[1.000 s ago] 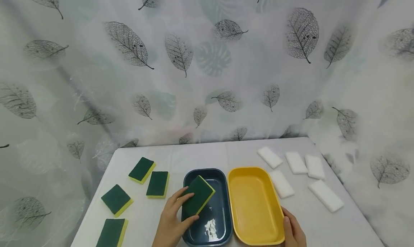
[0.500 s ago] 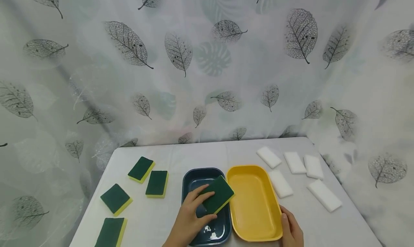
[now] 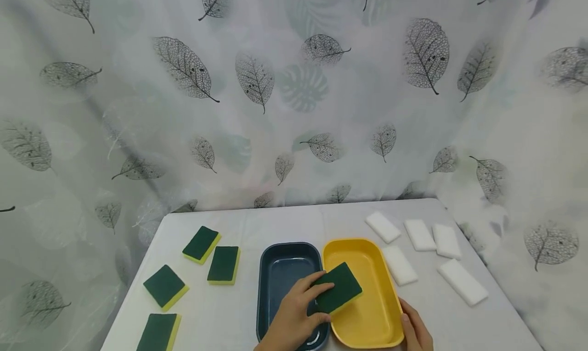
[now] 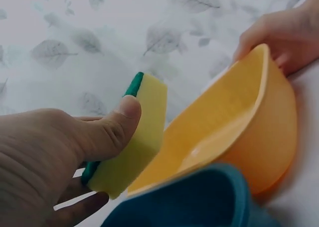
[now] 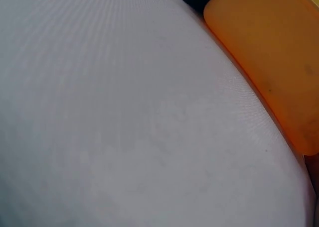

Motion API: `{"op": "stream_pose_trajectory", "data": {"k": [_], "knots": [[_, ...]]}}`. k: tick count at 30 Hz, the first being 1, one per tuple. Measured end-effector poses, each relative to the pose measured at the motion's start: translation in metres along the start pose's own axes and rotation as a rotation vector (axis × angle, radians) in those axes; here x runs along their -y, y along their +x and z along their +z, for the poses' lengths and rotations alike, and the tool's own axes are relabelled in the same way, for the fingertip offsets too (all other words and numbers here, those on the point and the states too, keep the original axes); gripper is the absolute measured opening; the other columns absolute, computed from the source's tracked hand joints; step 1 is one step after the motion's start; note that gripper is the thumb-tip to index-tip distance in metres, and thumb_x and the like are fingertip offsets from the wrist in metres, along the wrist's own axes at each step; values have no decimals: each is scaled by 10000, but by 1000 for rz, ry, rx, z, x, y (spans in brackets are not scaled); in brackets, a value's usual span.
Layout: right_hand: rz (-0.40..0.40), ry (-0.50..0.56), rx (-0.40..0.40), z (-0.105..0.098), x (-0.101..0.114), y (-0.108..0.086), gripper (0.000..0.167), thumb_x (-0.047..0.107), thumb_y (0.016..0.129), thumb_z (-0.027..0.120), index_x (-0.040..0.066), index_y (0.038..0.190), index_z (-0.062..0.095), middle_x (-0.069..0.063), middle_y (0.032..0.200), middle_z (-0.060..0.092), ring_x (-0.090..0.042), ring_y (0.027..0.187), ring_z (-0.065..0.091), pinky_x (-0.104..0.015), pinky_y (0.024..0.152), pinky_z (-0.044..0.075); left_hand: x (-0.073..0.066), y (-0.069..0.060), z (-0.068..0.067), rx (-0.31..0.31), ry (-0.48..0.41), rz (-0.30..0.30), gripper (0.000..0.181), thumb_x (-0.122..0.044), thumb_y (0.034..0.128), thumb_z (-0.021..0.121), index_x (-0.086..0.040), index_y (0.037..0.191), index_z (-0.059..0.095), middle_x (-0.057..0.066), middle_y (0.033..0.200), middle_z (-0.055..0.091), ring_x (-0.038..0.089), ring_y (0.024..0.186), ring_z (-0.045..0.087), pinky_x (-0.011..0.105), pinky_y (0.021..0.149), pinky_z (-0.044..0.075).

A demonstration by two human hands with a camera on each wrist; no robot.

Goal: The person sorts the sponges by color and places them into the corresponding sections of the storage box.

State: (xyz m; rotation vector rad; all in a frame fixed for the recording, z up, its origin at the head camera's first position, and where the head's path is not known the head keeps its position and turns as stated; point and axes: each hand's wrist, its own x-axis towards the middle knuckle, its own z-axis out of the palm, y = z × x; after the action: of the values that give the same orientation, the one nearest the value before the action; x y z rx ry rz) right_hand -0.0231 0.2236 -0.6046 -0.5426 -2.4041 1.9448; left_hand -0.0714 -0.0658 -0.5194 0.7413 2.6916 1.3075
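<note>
My left hand (image 3: 294, 314) pinches a green-and-yellow scouring sponge (image 3: 339, 288) between thumb and fingers, green side up. In the head view the sponge hangs over the left part of a yellow tray (image 3: 372, 318) and the adjoining rim of a dark blue tray (image 3: 280, 274). From the left wrist, the sponge's yellow face (image 4: 144, 132) shows above the yellow tray, with the thumb on it. At the yellow tray's right wall, my right hand (image 3: 417, 326) grips the side near its front corner. The right wrist view catches mostly the white tablecloth and the tray's orange-looking outer wall (image 5: 269, 62).
Several green-and-yellow sponges (image 3: 223, 264) lie spread along the left of the white table (image 3: 257, 223). On the right are several white sponge blocks (image 3: 463, 282), one close beside the yellow tray. A leaf-patterned curtain (image 3: 294, 136) hangs behind the table.
My left hand has carried the sponge rightward, from above the blue tray to above the yellow tray's left side. The right hand stays at the yellow tray.
</note>
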Motion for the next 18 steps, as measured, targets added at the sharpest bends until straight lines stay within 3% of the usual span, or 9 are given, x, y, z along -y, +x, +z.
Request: {"op": "stream_pose_trajectory", "data": {"k": [7, 12, 15, 18], "knots": [[43, 66, 25, -2, -7, 1, 843, 694, 1040, 364, 24, 1548, 421, 317, 1049, 624, -20, 944, 696, -300, 763, 608, -4, 12, 17, 52, 33, 81, 556, -268, 927, 798, -342, 1437, 588, -27, 1621, 448, 235, 1413, 506, 368, 1063, 547], [31, 47, 24, -2, -11, 4, 933, 770, 998, 347, 15, 1541, 422, 328, 1068, 602, 2, 947, 679, -275, 774, 603, -8, 23, 28, 68, 64, 130, 534, -190, 909, 809, -309, 1395, 625, -7, 1605, 472, 212, 1389, 504, 382, 1066, 539], [2, 33, 8, -1, -12, 6, 910, 744, 1016, 339, -5, 1522, 443, 242, 1121, 628, 3, 935, 674, -274, 765, 600, -10, 28, 33, 85, 110, 151, 525, -176, 903, 811, -291, 1383, 632, 5, 1593, 486, 204, 1377, 509, 352, 1050, 544], [-11, 21, -2, -1, -12, 7, 870, 701, 1043, 321, -19, 1513, 449, 50, 1226, 669, 12, 926, 672, -269, 758, 600, -10, 33, 38, 121, 166, 160, 513, -191, 905, 814, -285, 1376, 635, -3, 1586, 489, 182, 1367, 514, 300, 1014, 555]]}}
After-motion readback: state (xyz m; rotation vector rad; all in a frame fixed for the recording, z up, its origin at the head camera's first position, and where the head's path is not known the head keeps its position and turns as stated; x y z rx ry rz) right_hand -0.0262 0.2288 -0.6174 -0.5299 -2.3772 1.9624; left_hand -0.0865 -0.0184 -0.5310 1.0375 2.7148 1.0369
